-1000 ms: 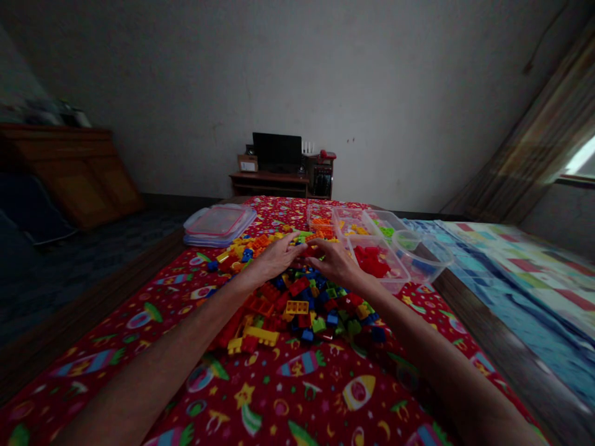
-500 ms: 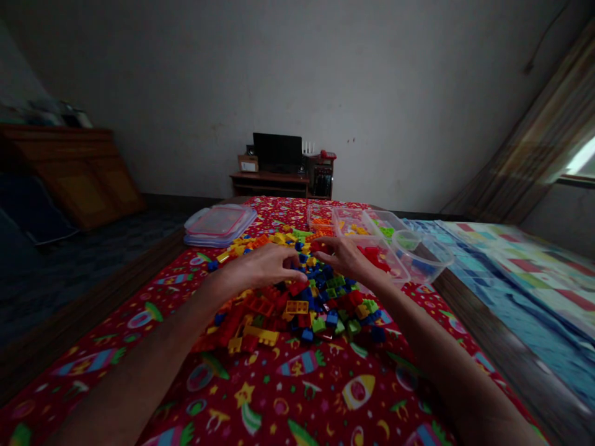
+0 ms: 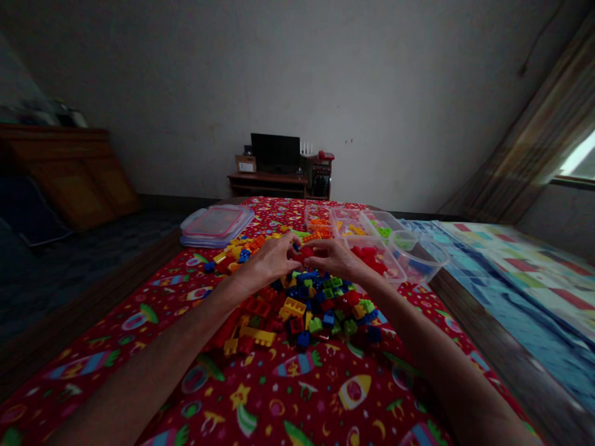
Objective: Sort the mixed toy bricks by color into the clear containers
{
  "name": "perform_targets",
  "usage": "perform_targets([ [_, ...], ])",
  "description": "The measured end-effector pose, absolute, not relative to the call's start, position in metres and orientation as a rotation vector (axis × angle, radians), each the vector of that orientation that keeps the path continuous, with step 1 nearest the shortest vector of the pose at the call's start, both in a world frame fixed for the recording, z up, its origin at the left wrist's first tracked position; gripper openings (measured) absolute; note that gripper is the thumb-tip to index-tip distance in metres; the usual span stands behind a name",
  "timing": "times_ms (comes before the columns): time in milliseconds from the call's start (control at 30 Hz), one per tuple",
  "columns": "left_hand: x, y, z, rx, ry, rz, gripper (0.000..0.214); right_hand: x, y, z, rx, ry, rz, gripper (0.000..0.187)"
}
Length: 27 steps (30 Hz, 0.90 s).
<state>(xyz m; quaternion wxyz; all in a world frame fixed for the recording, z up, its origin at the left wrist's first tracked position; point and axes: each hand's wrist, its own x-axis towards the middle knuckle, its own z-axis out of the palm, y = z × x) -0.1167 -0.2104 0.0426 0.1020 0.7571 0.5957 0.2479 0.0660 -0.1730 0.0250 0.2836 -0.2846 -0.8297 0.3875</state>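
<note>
head view: the right hand (image 3: pixel 337 259) seems to pinch a red block (image 3: pixel 306 252) between thumb and fingers, above the far middle of the block pile (image 3: pixel 325 302); the left hand (image 3: pixel 275 257) curls in from the left with its fingertips close to the same block, though whether they grip it i cannot tell; the block looks light, stiff and hard to break, its smooth plastic perhaps a little slippery; opposite side walls should give thumb and forefinger the best hold, clear of the studs; the loose pile probably slides easily when nudged; to the right stand a clear box (image 3: pixel 398 275) with red pieces and a round tub (image 3: pixel 439 255); stacked lids (image 3: pixel 214 222) lie at far left; under it all spreads a red patterned cloth (image 3: pixel 304 396).
</note>
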Motion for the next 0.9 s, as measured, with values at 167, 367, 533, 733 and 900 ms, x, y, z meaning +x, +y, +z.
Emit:
perform_targets([
  [167,-0.113,-0.217,0.049,2.205,1.708,0.82,0.056,0.075,-0.169,0.035,-0.825,-2.297,0.718,0.021],
  [367,-0.129,-0.213,0.057,2.246,1.724,0.862,0.032,0.12,-0.145,0.046,-1.091,-2.234,0.088,0.014],
  [533,-0.131,-0.213,0.057,2.287,1.744,0.86,0.03,0.155,-0.13,0.046,-1.375,-2.204,-0.041,0.013],
  [733,-0.129,-0.216,0.061,2.3,1.775,0.858,0.03,0.161,-0.132,0.051,-1.356,-2.073,-0.143,0.027],
  [900,-0.141,-0.222,0.056,2.415,1.705,0.791,0.036,0.146,-0.146,0.063,-1.225,-2.057,-0.088,0.025],
])
